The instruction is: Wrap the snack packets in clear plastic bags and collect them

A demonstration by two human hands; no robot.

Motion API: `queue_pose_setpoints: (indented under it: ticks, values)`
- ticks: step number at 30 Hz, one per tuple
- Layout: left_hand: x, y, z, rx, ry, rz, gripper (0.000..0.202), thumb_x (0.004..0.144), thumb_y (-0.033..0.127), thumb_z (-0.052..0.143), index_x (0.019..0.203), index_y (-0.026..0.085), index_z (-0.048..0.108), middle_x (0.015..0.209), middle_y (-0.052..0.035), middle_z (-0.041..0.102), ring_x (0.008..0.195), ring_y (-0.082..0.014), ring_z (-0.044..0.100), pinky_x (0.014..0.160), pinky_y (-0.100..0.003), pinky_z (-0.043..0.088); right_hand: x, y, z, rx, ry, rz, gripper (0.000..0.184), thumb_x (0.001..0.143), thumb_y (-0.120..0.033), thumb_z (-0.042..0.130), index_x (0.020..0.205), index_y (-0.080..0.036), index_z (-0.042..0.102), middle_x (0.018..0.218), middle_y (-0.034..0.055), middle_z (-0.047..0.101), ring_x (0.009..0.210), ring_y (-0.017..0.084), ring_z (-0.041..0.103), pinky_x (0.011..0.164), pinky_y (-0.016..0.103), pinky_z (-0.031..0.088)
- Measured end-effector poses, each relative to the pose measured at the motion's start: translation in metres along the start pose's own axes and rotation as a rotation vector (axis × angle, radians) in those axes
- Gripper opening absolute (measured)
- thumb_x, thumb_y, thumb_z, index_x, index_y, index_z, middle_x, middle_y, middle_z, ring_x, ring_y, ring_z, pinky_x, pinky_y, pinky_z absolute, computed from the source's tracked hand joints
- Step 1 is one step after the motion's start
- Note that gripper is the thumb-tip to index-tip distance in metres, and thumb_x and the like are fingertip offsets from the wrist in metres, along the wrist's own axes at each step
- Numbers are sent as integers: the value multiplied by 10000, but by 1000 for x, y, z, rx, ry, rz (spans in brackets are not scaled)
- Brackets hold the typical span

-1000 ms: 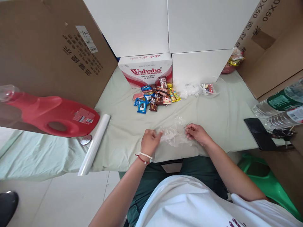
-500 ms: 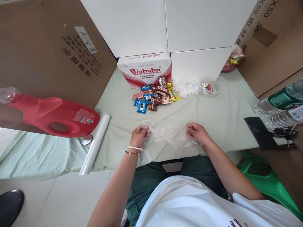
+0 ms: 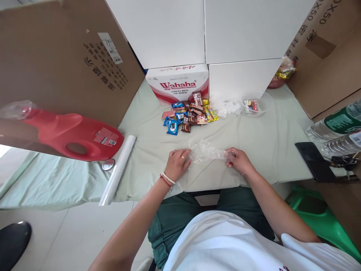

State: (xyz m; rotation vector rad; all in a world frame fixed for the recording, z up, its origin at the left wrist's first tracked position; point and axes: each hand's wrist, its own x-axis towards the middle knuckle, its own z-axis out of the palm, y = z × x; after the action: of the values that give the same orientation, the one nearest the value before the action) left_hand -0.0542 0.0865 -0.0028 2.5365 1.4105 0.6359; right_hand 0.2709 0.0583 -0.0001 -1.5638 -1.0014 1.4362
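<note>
A crumpled sheet of clear plastic film is stretched low over the cloth between my two hands. At its left end is my left hand, back upward, fingers together and curled on the film's edge, a ring and two bracelets showing. My right hand pinches the opposite end between thumb and fingers. Beyond the film lies a pile of small wrapped snacks in blue, brown, pink and yellow packets. To the right of the pile are more crumpled clear plastic and a clear plastic container with a packet at it.
A white film roll, a red jug and a small round lid are on the left. Behind stand a Wahaha carton and white boxes. At right are a black phone, water bottles and a green stool.
My left hand has turned from a pinch to back upward and moved slightly right. The film is bunched narrower between my hands. The whole view has shifted a little.
</note>
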Motion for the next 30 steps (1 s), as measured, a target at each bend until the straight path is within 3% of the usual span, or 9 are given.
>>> queue_pose_setpoints:
  ticks: [3,8,13,16,19,22,24,27,30]
  values:
    - [-4,-10,-3,-120,27,-108,589,888,489,682,1383,192,559,1374,-166,639,1295,-303,582,1111,-497,444,2,2,-3,24,-4,16,247,732,-330,788,904,-214,654,714,-4,654,548,127,615,486,236,501]
    - [-11,-19,-9,-231,-44,-188,337,1027,430,451,1143,240,704,1347,-111,705,1294,-241,625,1197,-531,380,1,5,-17,-23,1,-6,317,693,-412,806,900,-218,665,724,-5,649,599,143,633,547,261,522]
    - [-14,-19,-8,-173,-108,-190,315,1007,379,482,1184,243,704,1455,-108,656,1381,-241,585,1253,-568,288,0,-17,-55,-450,-69,-119,208,726,-374,761,868,-230,711,734,11,701,681,177,629,638,284,502]
    - [-15,-20,-7,-114,-168,-136,482,898,487,674,1312,241,649,1549,-138,568,1445,-291,522,1271,-595,239,1,-49,-66,-700,104,-251,128,824,-334,677,877,-230,728,835,46,740,771,208,646,731,320,496]
    - [-16,-21,-9,-61,-250,-82,796,781,589,785,1458,240,554,1609,-167,488,1505,-334,441,1280,-620,199,3,-82,-44,-787,161,-447,210,946,-347,577,993,-219,736,968,90,741,873,232,658,822,358,502]
    - [-18,-20,-10,-34,-312,-62,948,750,616,803,1550,244,459,1655,-177,416,1541,-344,378,1285,-625,172,8,-102,3,-878,-122,-705,332,967,-425,622,1191,-202,725,1175,137,711,1079,281,628,980,415,486]
    - [-19,-19,-10,-19,-322,-59,955,765,614,793,1571,247,434,1669,-178,392,1552,-340,359,1289,-618,156,13,-104,37,-965,-362,-817,546,902,-497,733,1351,-193,666,1308,165,666,1264,335,544,1090,468,428]
    - [-21,-18,-9,-5,-313,-54,947,781,624,781,1575,244,433,1671,-183,388,1556,-342,351,1289,-615,157,23,-100,75,-1104,-581,-780,801,764,-514,879,1431,-158,613,1260,196,681,1339,390,489,1107,488,399]
    - [-23,-17,-8,-6,-316,-51,940,804,656,748,1583,240,425,1679,-176,377,1561,-344,345,1290,-611,154,30,-97,86,-1221,-641,-633,584,789,-327,869,1311,-138,686,971,143,730,1141,356,606,968,407,453]
